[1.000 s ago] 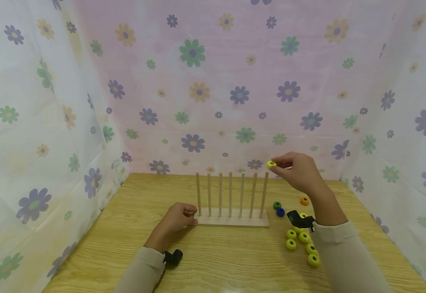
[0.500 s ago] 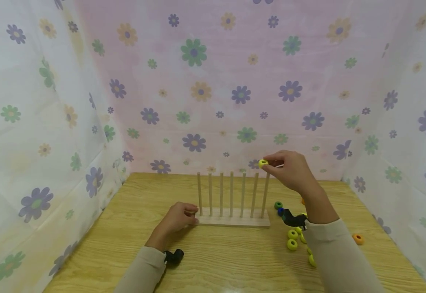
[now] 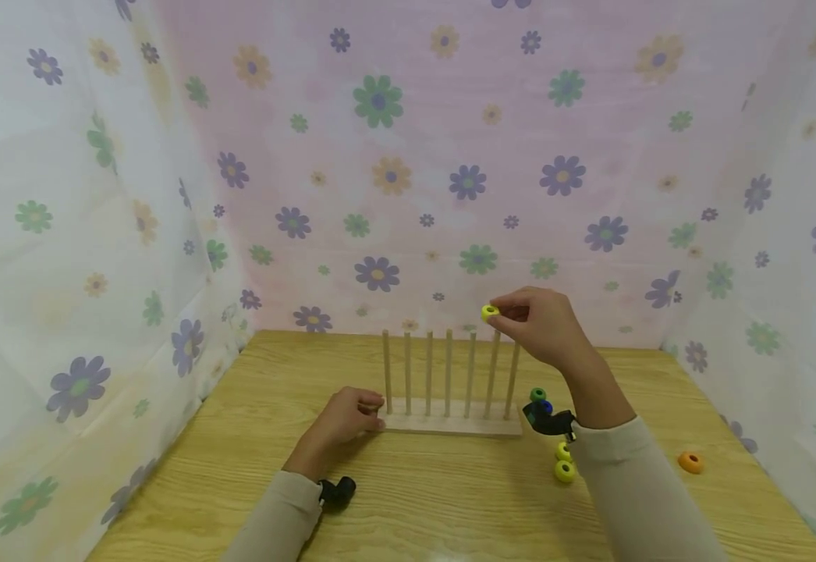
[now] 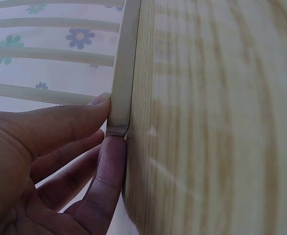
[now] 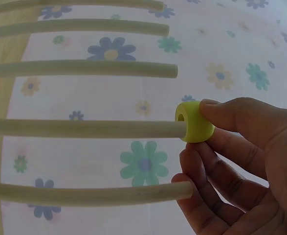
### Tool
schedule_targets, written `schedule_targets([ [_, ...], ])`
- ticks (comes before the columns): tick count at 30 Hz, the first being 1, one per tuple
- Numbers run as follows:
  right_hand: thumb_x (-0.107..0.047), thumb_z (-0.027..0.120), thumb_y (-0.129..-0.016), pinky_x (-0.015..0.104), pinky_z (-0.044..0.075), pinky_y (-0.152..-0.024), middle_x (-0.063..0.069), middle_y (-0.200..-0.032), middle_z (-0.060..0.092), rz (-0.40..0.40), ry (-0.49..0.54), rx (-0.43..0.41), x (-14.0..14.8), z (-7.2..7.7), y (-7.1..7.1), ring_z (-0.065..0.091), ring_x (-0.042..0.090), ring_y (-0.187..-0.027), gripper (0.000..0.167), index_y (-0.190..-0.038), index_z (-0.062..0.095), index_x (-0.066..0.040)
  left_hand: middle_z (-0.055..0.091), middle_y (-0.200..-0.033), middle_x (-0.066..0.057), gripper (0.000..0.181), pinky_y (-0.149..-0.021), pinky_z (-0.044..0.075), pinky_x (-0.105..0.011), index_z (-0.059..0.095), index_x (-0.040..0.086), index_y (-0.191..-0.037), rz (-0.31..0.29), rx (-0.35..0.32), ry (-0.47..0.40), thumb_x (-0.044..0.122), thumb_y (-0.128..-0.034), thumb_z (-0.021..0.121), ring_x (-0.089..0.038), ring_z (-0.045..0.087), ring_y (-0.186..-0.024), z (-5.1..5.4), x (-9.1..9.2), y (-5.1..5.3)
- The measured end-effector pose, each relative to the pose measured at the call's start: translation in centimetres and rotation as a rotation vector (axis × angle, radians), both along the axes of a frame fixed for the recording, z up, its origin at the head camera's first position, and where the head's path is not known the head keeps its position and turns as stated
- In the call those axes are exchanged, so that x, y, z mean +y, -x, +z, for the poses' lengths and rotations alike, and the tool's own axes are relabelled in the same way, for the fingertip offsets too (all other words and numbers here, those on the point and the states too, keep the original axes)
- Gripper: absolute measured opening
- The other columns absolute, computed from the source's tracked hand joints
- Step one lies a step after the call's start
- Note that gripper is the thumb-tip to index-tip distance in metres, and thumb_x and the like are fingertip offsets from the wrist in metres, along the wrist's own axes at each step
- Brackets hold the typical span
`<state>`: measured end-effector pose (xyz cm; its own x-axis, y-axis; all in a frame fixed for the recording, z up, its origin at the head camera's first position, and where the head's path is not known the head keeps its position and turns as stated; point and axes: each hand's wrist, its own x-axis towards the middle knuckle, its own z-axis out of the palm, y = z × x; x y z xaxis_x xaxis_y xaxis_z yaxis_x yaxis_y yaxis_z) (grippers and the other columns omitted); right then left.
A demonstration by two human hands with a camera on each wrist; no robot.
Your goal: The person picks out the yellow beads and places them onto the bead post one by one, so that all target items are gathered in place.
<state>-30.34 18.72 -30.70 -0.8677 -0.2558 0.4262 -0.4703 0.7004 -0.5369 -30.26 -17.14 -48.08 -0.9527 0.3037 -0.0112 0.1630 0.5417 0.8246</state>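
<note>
My right hand (image 3: 544, 324) pinches a yellow bead (image 3: 490, 313) between thumb and fingers, above the right part of a wooden peg rack (image 3: 450, 425). In the right wrist view the yellow bead (image 5: 199, 122) is at the tip of one peg (image 5: 94, 129), its hole facing the peg; whether the tip is inside cannot be told. The rack's upright pegs carry no beads. My left hand (image 3: 343, 414) holds the left end of the rack's base. Up close, the left thumb lies on the base (image 4: 121, 73) and a finger presses its end.
Right of the rack are a green bead (image 3: 537, 395) and a partly hidden blue bead (image 3: 547, 407). Yellow beads (image 3: 565, 471) lie nearer me, partly covered by the right forearm. An orange bead (image 3: 691, 462) lies farther right. Flowered cloth (image 3: 408, 156) encloses the wooden table (image 3: 408, 499).
My right hand has moved left with the yellow bead, from beyond the rightmost peg to near the neighbouring one. The forearm now hides more beads and uncovers an orange one. My left hand stays put.
</note>
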Motion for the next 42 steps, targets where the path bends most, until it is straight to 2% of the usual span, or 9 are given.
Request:
schedule_targets([
  [7,-0.029,0.077,-0.096,0.045,0.062,-0.081,0.006,-0.111,0.075,0.011,0.011,0.020,-1.1,0.0,-0.1,0.073,0.022,-0.094,0.030,-0.120,0.079,-0.012,0.065,-0.140,-0.015,0.043,-0.089,0.061,-0.040,0.070,0.006,-0.133,0.008,-0.033,-0.010,0.009,-0.0915,0.080,-0.030,0.067,-0.116,-0.1,0.0,-0.2],
  [17,-0.030,0.077,-0.096,0.043,0.062,-0.084,0.004,-0.114,0.074,0.038,0.019,-0.018,-3.0,0.8,-0.2,0.072,0.021,-0.097,0.031,-0.122,0.078,-0.013,0.067,-0.137,-0.014,0.044,-0.088,0.061,-0.039,0.071,0.006,-0.133,0.004,-0.025,-0.011,0.010,-0.0903,0.081,-0.027,0.068,-0.113,-0.2,0.0,0.1],
  [25,-0.028,0.078,-0.095,0.041,0.062,-0.082,0.003,-0.113,0.074,0.069,0.052,0.001,-4.5,1.1,-0.2,0.072,0.019,-0.095,0.029,-0.120,0.079,-0.013,0.066,-0.138,-0.015,0.042,-0.090,0.061,-0.040,0.072,0.005,-0.132,0.012,-0.006,-0.011,0.009,-0.0908,0.080,-0.027,0.068,-0.113,0.0,-0.2,0.1],
  [31,-0.029,0.078,-0.096,0.039,0.062,-0.083,0.002,-0.112,0.073,0.084,0.059,-0.026,-5.5,1.1,-0.5,0.072,0.018,-0.095,0.028,-0.119,0.079,-0.014,0.066,-0.139,-0.014,0.041,-0.090,0.060,-0.040,0.072,0.007,-0.131,0.011,-0.044,-0.036,0.010,-0.0911,0.080,-0.025,0.068,-0.111,-0.3,-0.2,-0.1],
  [42,-0.028,0.078,-0.095,0.036,0.062,-0.081,-0.002,-0.105,0.074,0.131,0.064,0.029,-7.6,1.1,0.0,0.072,0.013,-0.091,0.025,-0.117,0.080,-0.015,0.067,-0.138,-0.013,0.042,-0.089,0.061,-0.040,0.072,0.007,-0.132,0.011,-0.034,-0.016,0.011,-0.0906,0.081,-0.027,0.068,-0.113,-0.1,0.0,0.1],
])
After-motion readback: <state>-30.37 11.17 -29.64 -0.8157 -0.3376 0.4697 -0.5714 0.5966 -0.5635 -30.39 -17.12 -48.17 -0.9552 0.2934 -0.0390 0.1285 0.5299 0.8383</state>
